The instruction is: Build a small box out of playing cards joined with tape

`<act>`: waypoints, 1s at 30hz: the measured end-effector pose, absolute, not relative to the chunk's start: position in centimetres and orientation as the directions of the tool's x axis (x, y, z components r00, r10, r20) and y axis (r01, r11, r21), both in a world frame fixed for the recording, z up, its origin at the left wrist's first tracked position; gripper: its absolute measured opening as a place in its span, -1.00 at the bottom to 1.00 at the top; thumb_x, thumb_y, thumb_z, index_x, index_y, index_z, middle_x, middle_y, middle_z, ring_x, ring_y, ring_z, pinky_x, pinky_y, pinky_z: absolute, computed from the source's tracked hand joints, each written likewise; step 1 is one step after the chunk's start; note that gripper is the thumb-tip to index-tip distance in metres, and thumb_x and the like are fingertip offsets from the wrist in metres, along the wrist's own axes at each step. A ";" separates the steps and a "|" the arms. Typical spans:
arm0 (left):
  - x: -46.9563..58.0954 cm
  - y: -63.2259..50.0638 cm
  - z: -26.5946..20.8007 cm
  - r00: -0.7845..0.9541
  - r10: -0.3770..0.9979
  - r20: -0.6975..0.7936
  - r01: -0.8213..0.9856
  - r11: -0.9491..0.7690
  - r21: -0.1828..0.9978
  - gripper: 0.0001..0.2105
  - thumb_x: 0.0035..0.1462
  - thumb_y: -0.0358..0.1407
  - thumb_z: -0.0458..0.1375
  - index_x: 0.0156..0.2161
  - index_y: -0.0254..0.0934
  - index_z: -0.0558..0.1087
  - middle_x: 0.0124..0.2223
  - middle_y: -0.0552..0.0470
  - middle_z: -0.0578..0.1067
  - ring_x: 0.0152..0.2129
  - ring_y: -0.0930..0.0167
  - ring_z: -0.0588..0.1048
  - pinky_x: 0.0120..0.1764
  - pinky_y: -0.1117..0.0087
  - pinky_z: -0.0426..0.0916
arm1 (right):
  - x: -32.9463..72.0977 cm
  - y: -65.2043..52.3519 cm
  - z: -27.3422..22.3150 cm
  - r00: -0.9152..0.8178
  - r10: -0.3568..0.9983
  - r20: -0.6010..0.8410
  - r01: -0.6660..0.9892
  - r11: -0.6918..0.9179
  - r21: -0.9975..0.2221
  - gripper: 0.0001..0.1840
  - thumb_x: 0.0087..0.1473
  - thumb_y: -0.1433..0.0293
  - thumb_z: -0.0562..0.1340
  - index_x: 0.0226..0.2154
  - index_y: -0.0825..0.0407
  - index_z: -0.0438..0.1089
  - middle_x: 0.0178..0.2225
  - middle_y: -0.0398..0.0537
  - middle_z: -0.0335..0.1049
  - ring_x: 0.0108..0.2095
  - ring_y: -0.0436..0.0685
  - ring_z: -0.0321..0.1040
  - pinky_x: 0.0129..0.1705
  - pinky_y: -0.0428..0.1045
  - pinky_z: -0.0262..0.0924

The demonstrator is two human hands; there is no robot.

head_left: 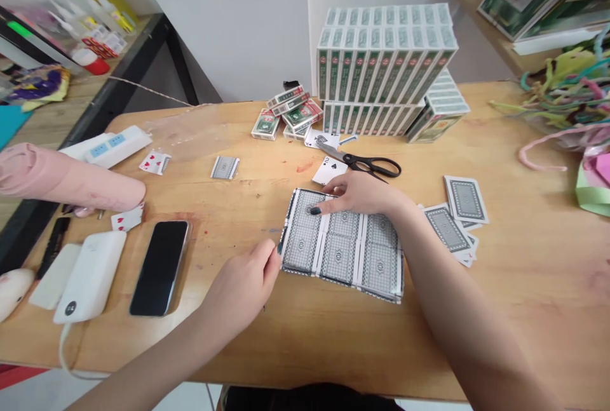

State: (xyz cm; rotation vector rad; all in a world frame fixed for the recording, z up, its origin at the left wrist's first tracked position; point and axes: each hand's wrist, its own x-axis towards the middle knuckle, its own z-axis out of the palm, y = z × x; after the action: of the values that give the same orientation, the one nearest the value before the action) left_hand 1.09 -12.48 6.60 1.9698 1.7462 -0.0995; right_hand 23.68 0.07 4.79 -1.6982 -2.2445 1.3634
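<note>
A flat rectangular panel of playing cards (339, 242) lies on the table, patterned grey backs up, with pale strips between its columns and dark edges. My left hand (248, 277) is closed, thumb and curled finger pinching at the panel's left edge. My right hand (355, 194) reaches over the far side, thumb pressed on the card backs and fingers bent at the back edge. Just beyond it lie black-handled scissors (372, 163) and a loose two of spades (328, 171). Right of the panel are several loose cards (448, 228), mostly face down.
Stacked card boxes (386, 68) stand at the back, beside a small pile of card packs (295, 112). A phone (159, 268), a white power bank (90, 276), a pink roll-shaped case (71, 176) and a power strip (119, 145) occupy the left. Coloured fuzzy stems (567, 93) lie far right.
</note>
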 end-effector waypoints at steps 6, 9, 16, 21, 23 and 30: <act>1.1 -12.9 6.0 0.147 0.933 -0.330 0.931 -0.018 0.365 -0.76 0.22 -0.27 -0.17 -0.50 -0.20 0.01 -0.59 0.17 0.14 -0.65 0.47 0.16 -0.51 0.43 0.03 | 23.6 0.0 4.9 -0.390 0.796 -0.462 0.779 0.018 -0.627 -0.29 -0.27 -0.18 0.29 -0.14 -0.08 0.49 -0.06 -0.05 0.48 -0.05 0.29 0.39 -0.03 0.10 0.28; 1.0 -12.5 6.0 0.180 0.931 -0.317 0.914 -0.039 0.405 -0.78 0.20 -0.29 -0.14 -0.49 -0.21 0.06 -0.59 0.18 0.16 -0.65 0.49 0.16 -0.50 0.44 0.04 | 23.6 -0.1 4.9 -0.390 0.798 -0.460 0.774 0.014 -0.633 -0.27 -0.28 -0.19 0.29 -0.13 -0.09 0.49 -0.05 -0.06 0.48 -0.06 0.28 0.39 -0.01 0.11 0.27; 0.0 -12.0 5.7 0.289 0.910 -0.296 0.848 -0.100 0.521 -0.77 0.21 -0.31 -0.12 -0.49 -0.22 0.10 -0.56 0.17 0.19 -0.61 0.49 0.19 -0.48 0.43 0.08 | 24.1 0.1 4.9 -0.440 0.781 -0.444 0.738 0.033 -0.674 -0.33 -0.25 -0.14 0.31 -0.15 -0.08 0.49 -0.09 -0.06 0.50 -0.09 0.24 0.42 -0.04 0.07 0.27; -1.8 -12.5 6.0 0.394 0.899 -0.193 0.523 -0.046 0.851 -0.85 0.27 -0.27 -0.09 -0.31 -0.21 0.27 -0.39 0.08 0.33 -0.45 0.45 0.34 -0.35 0.41 0.27 | 25.6 0.2 5.4 -0.632 0.707 -0.317 0.512 0.074 -0.856 -0.33 -0.19 -0.09 0.30 -0.09 -0.04 0.45 -0.16 -0.11 0.51 -0.17 0.15 0.43 -0.17 -0.04 0.30; -2.0 -12.4 6.8 0.395 0.917 -0.055 0.381 -0.109 0.918 -0.93 0.23 -0.28 0.02 -0.20 -0.19 0.29 -0.27 0.01 0.35 -0.34 0.41 0.39 -0.26 0.39 0.33 | 26.1 0.2 5.4 -0.704 0.674 -0.225 0.341 0.042 -0.939 -0.31 -0.20 -0.07 0.32 -0.07 -0.02 0.44 -0.17 -0.12 0.50 -0.19 0.12 0.43 -0.22 -0.06 0.31; -0.1 -10.4 10.1 0.531 0.805 0.265 0.378 -0.505 0.776 -0.60 0.06 -0.32 0.26 0.03 -0.09 0.35 -0.06 0.00 0.36 -0.13 0.37 0.39 -0.04 0.36 0.32 | 26.4 0.8 3.2 -0.797 0.605 0.008 -0.069 -0.078 -0.995 -0.27 -0.32 0.04 0.45 -0.09 0.09 0.47 -0.23 -0.03 0.53 -0.25 0.10 0.43 -0.20 -0.04 0.30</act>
State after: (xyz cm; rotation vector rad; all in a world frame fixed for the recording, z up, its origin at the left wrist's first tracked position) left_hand -0.12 -10.37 10.12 2.1051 0.9548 0.8259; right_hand 26.36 0.79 3.24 -0.5771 -1.7392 1.9256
